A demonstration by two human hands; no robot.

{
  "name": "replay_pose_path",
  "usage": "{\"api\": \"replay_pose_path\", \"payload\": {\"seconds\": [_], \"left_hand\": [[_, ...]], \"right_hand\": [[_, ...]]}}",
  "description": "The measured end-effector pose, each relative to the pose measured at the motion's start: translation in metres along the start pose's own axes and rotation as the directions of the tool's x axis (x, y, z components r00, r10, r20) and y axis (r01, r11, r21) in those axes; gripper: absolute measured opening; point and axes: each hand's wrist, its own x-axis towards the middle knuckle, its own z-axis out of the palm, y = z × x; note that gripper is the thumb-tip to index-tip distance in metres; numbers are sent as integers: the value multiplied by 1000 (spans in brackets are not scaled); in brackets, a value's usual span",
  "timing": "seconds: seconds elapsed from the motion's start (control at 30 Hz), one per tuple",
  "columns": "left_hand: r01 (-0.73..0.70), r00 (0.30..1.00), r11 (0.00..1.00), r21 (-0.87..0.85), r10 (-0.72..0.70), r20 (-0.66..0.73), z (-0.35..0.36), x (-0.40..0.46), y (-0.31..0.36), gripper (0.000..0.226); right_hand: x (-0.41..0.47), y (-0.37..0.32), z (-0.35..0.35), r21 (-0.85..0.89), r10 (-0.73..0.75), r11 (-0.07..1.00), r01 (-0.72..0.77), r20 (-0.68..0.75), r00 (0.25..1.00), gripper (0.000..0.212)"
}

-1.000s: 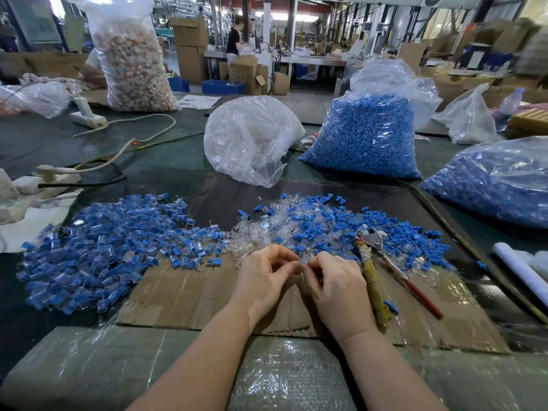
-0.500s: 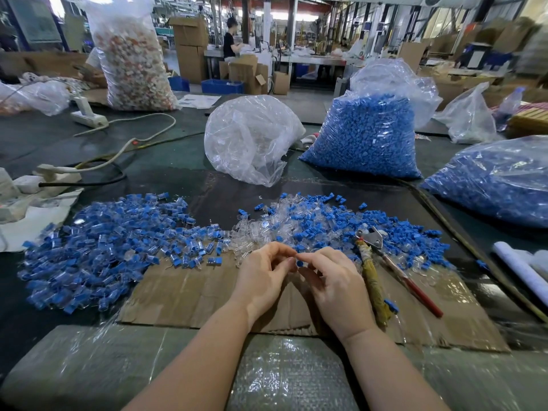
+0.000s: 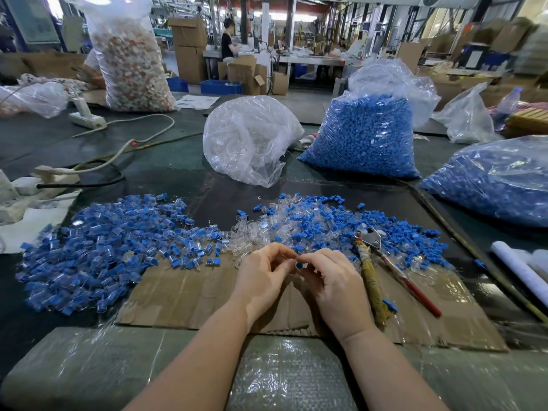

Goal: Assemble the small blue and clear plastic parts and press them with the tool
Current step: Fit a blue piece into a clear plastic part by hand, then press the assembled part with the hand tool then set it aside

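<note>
Both my hands meet above the cardboard (image 3: 184, 289): right hand (image 3: 335, 287) pinches a blue part (image 3: 299, 265); left hand (image 3: 262, 277) curled, contents unclear; tool (image 3: 382, 264) alongside.

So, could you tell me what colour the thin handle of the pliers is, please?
Red, seen in the head view; the pliers lie beside the right hand.

Bare forearms, no sleeves; left grip (image 3: 262, 275), right grip (image 3: 332, 280) ungloved.

Two hands, left (image 3: 261, 280) and right (image 3: 335, 289); one blue part (image 3: 298, 265) pinched between them; one tool (image 3: 385, 262); two loose piles (image 3: 103, 247) (image 3: 341, 226); two blue-filled bags (image 3: 364, 134) (image 3: 498, 179); one cardboard sheet (image 3: 184, 295).
</note>
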Motion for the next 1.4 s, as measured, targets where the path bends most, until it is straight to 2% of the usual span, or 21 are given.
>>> {"api": "replay_pose_path", "payload": {"seconds": [0.67, 0.77, 0.83, 0.9, 0.97, 1.03, 1.1, 1.13, 1.23, 1.4], "left_hand": [[-6, 1000, 1000, -29, 6, 9, -1, 1, -2, 19], [11, 1000, 996, -87, -11, 6, -1, 1, -3, 16], [15, 1000, 996, -86, -14, 5, -1, 2, -4, 15], [14, 1000, 998, -64, -13, 2, -1, 2, -6, 15], [17, 1000, 997, -73, -18, -5, -1, 2, -7, 15], [24, 1000, 995, -98, -25, -10, 0, 3, -7, 15], [28, 999, 994, -105, -30, -11, 1, 3, -7, 14], [30, 999, 994, -104, -32, -10, 1, 3, -7, 14], [35, 999, 992, -119, -37, -8, 0, 3, -6, 14], [42, 999, 992, -116, -45, -26, 1, 4, -5, 16]], "right_hand": [[1, -1, 0, -20, 14, 1000, -14, 43, 999, 22], [2, -1, -2, -66, 63, 996, -62, 2, 998, 23], [5, 0, -7, -144, 159, 975, -169, -73, 985, 30], [10, 4, -18, -278, 321, 897, -344, -126, 939, 38], [14, 13, -33, -514, 528, 701, -494, -92, 844, 48], [15, 22, -48, -672, 712, 520, -527, 0, 702, 58], [16, 29, -57, -713, 805, 464, -525, 92, 587, 64], [17, 31, -59, -719, 819, 463, -519, 123, 561, 64], [22, 30, -59, -738, 822, 463, -491, 149, 550, 61], [20, 32, -55, -740, 808, 443, -506, 86, 582, 52]]}}
